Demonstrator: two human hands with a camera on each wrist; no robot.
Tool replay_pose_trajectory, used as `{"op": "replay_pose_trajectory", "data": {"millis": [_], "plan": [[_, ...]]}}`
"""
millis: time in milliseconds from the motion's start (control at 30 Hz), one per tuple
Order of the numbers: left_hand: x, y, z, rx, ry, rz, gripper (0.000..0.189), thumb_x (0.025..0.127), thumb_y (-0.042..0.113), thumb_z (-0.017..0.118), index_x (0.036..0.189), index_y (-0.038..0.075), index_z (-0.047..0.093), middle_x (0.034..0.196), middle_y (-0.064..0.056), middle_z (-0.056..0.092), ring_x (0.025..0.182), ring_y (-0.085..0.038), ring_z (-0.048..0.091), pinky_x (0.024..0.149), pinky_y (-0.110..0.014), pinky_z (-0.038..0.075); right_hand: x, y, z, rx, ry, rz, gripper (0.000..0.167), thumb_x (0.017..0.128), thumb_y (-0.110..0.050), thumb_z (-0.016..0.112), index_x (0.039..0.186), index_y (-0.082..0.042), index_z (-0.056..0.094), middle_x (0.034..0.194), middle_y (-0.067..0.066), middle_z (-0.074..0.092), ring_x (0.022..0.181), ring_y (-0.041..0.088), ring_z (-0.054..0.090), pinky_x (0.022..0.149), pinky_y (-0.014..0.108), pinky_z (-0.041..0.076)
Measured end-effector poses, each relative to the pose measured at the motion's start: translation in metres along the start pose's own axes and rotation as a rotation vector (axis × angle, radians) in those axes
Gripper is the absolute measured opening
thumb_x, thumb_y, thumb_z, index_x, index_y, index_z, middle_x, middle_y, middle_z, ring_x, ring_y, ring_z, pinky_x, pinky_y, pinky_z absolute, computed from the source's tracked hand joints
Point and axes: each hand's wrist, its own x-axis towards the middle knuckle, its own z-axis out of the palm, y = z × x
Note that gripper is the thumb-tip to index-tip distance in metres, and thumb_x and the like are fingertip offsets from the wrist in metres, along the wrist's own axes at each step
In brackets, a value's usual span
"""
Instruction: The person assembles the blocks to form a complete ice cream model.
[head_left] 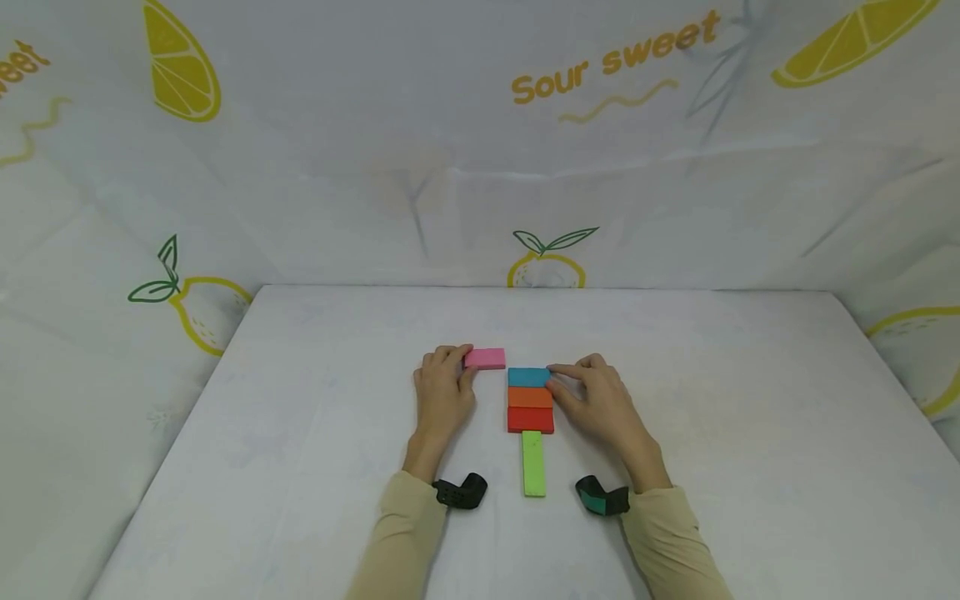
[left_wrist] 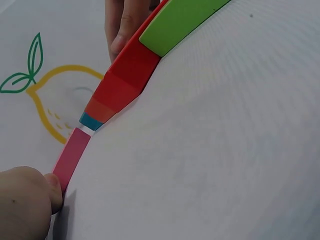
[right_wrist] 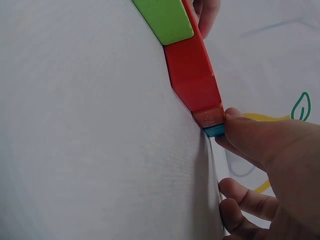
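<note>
Between its thumb and fingers, my left hand (head_left: 442, 398) pinches the left end of a pink block (head_left: 486, 358). A blue block (head_left: 528, 377) lies just to the right and slightly nearer; the thumb and index finger of my right hand (head_left: 606, 410) pinch its right end. Against the blue block's near side lies an orange block (head_left: 529, 397), followed by a red block (head_left: 530, 419). A light green block (head_left: 533, 464) points lengthwise toward me from the red one's near edge. In the left wrist view, a small gap separates the pink block (left_wrist: 72, 155) from the blue one.
The blocks lie on a white-covered table (head_left: 300, 417). Behind it hangs a white cloth (head_left: 360, 208) printed with lemons and lettering. Black wrist devices (head_left: 461, 492) sit at both cuffs, beside the green block.
</note>
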Motion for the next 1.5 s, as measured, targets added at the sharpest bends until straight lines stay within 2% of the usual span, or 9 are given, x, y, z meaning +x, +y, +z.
{"op": "replay_pose_trajectory", "data": {"millis": [467, 767, 900, 1100, 1500], "plan": [[-0.0036, 0.0029, 0.0024, 0.019, -0.025, 0.052, 0.031, 0.097, 0.017, 0.067, 0.127, 0.007, 0.071, 0.116, -0.014, 0.071, 0.104, -0.034, 0.06, 0.088, -0.048, 0.042, -0.0015, 0.0005, 0.0002, 0.004, 0.002, 0.001, 0.035, 0.097, -0.026, 0.068, 0.129, -0.013, 0.072, 0.113, 0.019, 0.06, 0.099, 0.031, 0.054, 0.076, 0.034, 0.04], [-0.0043, 0.0034, 0.0038, 0.028, -0.049, 0.06, 0.034, 0.098, 0.018, 0.068, 0.13, 0.008, 0.07, 0.118, -0.012, 0.07, 0.106, -0.031, 0.058, 0.087, -0.044, 0.041, -0.0015, 0.0006, 0.0002, 0.004, 0.01, -0.007, 0.035, 0.096, -0.025, 0.068, 0.128, -0.012, 0.073, 0.112, 0.019, 0.06, 0.098, 0.031, 0.055, 0.076, 0.034, 0.041], [-0.0026, 0.0029, 0.0036, -0.006, -0.049, 0.028, 0.036, 0.096, 0.017, 0.066, 0.131, 0.006, 0.068, 0.118, -0.013, 0.07, 0.107, -0.032, 0.058, 0.089, -0.047, 0.043, -0.0012, 0.0006, 0.0001, 0.006, 0.009, -0.008, 0.034, 0.096, -0.025, 0.068, 0.128, -0.012, 0.073, 0.111, 0.019, 0.06, 0.097, 0.03, 0.054, 0.075, 0.033, 0.04], [0.0007, 0.0035, 0.0032, -0.089, -0.017, -0.043, 0.03, 0.094, 0.01, 0.061, 0.122, 0.003, 0.07, 0.113, -0.015, 0.071, 0.107, -0.035, 0.059, 0.091, -0.05, 0.044, -0.0004, -0.0003, -0.0003, 0.008, 0.002, 0.002, 0.034, 0.097, -0.026, 0.068, 0.128, -0.012, 0.073, 0.112, 0.018, 0.06, 0.095, 0.028, 0.053, 0.074, 0.032, 0.038], [0.0002, 0.0036, 0.0047, -0.039, -0.028, -0.022, 0.028, 0.097, 0.014, 0.06, 0.121, 0.007, 0.073, 0.114, -0.013, 0.072, 0.108, -0.034, 0.059, 0.09, -0.049, 0.043, 0.0005, -0.0004, -0.0004, 0.008, -0.005, 0.015, 0.035, 0.097, -0.026, 0.068, 0.128, -0.012, 0.073, 0.113, 0.018, 0.06, 0.097, 0.029, 0.053, 0.075, 0.032, 0.039]]}}
